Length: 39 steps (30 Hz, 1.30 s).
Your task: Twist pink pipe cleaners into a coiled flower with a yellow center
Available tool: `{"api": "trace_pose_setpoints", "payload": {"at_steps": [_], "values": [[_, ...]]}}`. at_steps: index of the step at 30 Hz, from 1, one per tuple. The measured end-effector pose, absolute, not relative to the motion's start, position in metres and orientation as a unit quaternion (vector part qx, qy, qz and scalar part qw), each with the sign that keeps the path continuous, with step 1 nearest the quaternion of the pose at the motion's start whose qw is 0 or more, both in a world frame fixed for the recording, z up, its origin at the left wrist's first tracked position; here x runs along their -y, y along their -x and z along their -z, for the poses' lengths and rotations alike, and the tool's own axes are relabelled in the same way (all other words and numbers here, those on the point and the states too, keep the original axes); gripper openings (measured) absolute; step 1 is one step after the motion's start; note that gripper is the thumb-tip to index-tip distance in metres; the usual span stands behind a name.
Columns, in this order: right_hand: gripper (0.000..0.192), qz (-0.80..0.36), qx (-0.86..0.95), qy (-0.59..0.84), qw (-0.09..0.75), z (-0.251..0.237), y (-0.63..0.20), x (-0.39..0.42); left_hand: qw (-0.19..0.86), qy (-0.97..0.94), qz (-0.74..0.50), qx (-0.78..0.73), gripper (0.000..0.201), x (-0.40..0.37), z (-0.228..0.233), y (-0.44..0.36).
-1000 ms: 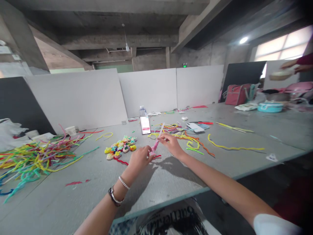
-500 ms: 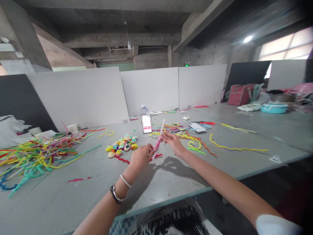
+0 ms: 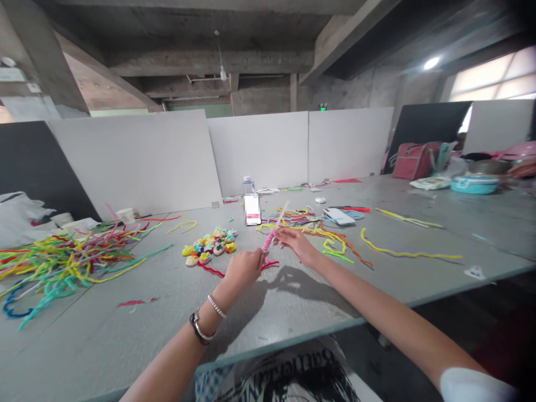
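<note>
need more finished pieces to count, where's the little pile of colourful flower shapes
In the head view, the pile of small multicoloured pipe-cleaner flowers lies on the grey table, just left of centre, beyond the left hand and right of the big heap of loose coloured pipe cleaners.

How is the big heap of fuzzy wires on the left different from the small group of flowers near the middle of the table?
The heap of fuzzy wires is large, loose and made of long tangled strands; the flowers form a small, compact cluster of short coiled pieces. The heap lies far from both hands; the flowers lie close to the left hand. Both are multicoloured.

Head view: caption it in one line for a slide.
Left hand and right hand grip a pink pipe cleaner above a grey table strewn with coloured stems.
</note>
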State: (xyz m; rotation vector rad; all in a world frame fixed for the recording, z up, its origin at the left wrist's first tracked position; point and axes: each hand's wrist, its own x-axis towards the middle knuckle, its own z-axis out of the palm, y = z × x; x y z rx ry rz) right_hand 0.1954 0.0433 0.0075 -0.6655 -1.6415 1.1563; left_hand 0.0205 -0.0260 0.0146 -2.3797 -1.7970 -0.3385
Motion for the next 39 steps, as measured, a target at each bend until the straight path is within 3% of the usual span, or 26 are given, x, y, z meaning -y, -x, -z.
{"api": "trace_pose_setpoints", "payload": {"at_steps": [12, 22, 34, 39], "values": [[0.029, -0.534, 0.644, 0.244, 0.49, -0.008, -0.197, -0.045, 0.084, 0.78, 0.136, 0.605, 0.035, 0.025, -0.013, -0.021], [0.03, -0.569, 0.601, 0.242, 0.506, -0.009, -0.2, -0.046, 0.001, 0.825, 0.167, 0.539, 0.034, 0.031, -0.017, -0.024], [0.028, -0.62, 0.58, 0.207, 0.486, -0.011, -0.206, -0.047, 0.006, 0.82, 0.174, 0.546, 0.039, 0.032, -0.018, -0.025], [0.029, -0.623, 0.586, 0.193, 0.482, -0.013, -0.207, -0.044, -0.059, 0.817, 0.224, 0.528, 0.036, 0.03, -0.013, -0.024]]}}
